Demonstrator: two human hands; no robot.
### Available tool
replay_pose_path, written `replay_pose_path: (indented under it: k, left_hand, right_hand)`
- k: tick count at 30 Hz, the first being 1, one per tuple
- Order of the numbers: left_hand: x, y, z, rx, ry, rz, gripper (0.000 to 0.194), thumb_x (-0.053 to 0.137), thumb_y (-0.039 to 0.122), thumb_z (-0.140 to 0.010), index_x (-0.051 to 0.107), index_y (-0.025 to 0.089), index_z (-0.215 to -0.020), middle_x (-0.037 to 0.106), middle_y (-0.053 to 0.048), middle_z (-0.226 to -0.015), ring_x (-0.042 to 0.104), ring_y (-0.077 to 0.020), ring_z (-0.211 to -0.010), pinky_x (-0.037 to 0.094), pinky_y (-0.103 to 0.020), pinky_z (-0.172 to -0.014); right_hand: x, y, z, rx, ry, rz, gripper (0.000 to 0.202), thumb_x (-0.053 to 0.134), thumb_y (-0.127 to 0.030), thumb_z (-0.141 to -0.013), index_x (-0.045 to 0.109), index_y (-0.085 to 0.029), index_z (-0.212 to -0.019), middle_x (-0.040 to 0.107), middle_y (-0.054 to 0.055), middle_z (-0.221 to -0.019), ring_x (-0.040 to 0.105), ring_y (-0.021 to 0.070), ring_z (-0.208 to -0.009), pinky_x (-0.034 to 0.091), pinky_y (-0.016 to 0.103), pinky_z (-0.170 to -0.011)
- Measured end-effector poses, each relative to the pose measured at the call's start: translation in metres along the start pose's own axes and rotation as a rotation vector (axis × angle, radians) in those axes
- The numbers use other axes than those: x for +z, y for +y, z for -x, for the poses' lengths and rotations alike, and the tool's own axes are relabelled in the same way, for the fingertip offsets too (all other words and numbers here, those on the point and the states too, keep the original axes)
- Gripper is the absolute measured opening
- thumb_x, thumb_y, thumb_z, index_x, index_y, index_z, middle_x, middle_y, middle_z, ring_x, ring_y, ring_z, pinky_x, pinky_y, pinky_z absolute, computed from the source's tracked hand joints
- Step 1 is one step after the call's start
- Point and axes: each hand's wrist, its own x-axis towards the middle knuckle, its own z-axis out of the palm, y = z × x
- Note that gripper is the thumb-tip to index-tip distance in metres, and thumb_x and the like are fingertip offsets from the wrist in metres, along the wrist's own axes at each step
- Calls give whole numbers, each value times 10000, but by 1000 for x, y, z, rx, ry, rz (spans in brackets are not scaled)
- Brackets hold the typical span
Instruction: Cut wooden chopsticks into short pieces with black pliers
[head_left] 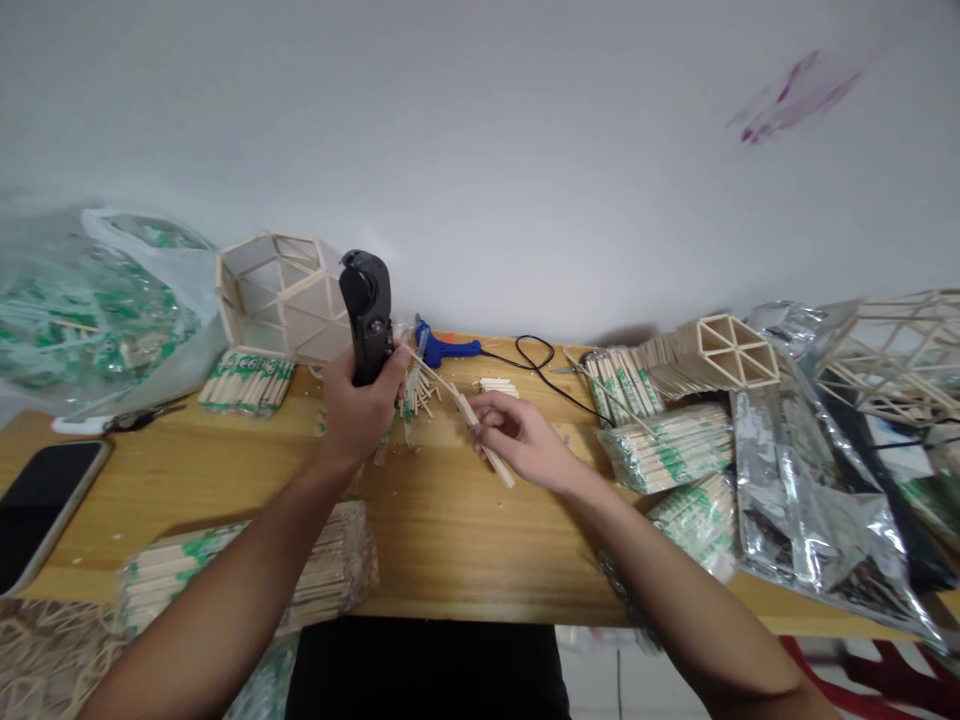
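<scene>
My left hand (358,405) is wrapped round a black hand cutter (367,310), which stands upright with its curved jaw on top. My right hand (525,437) pinches a pair of wooden chopsticks (493,458) that slants down to the right. A thin stick (433,366) runs from the fingers of my left hand to the upper end of the chopsticks; which hand grips it I cannot tell. Below the left hand lie scattered cut stick pieces (422,395). Behind my right hand is a small row of short cut sticks (498,386).
A blue glue gun (450,349) with a black cord lies at the back. Hexagonal stick frames stand left (279,290) and right (731,350). Wrapped chopstick bundles (675,448) lie on both sides. A bag of wrappers (97,310), a phone (49,505) and a silver bag (817,510) flank the work area.
</scene>
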Motion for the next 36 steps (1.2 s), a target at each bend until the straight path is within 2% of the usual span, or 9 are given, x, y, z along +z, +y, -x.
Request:
replay_pose_path:
  k: [4,12,16,20,23,31,36]
  left_hand:
    - [-1,0,1,38,16,-99,200,689,399,-860,638,210,-821,513,44,-574,470,-107,-487,402,-250,-489]
    - [-2,-1,0,11,-6,-99,219,692,423,-846,645,209,-827,504,44,-569,474,-112,-483,409,-254,-481]
    - [-2,1,-1,-26,-67,-83,207,683,405,-848,644,214,-778,524,34,-562,480,-122,-493,419,-266,-494]
    - [-2,5,4,-57,-194,-194,236,682,393,-825,627,199,-702,529,31,-565,480,-125,-519,399,-270,-519]
    - [-1,7,6,-39,-272,-289,244,678,400,-804,641,185,-695,527,36,-571,468,-119,-536,372,-264,-532]
    - [-2,7,3,-90,-322,-297,242,668,413,-806,666,183,-730,545,36,-569,489,-128,-538,379,-266,-538]
    - [-3,5,1,-56,-328,-277,252,675,424,-839,671,186,-756,563,30,-592,505,-132,-561,403,-265,-555]
  right_hand:
    - [0,-1,0,11,11,-2,296,645,-244,-829,646,-164,-1114,633,-25,-717,588,128,-604,465,260,-583]
    - [-2,-4,1,34,42,43,327,682,-295,-845,694,-149,-1137,606,-25,-696,533,117,-583,406,245,-537]
    - [-2,-4,1,-8,80,97,331,732,-334,-857,736,-160,-1139,578,-20,-718,489,108,-585,379,242,-523]
    - [-1,-3,0,-36,94,102,337,738,-354,-876,754,-204,-1177,670,28,-858,568,125,-635,455,257,-563]
    - [-1,-1,-1,-42,104,114,334,747,-359,-873,767,-213,-1173,693,42,-873,608,139,-658,483,261,-568]
    - [-1,1,-1,-29,136,134,329,763,-363,-862,785,-227,-1162,698,53,-888,602,149,-670,488,267,-561]
    - [-2,-2,-1,-39,157,167,330,740,-362,-882,782,-229,-1181,691,54,-894,568,154,-688,458,275,-579]
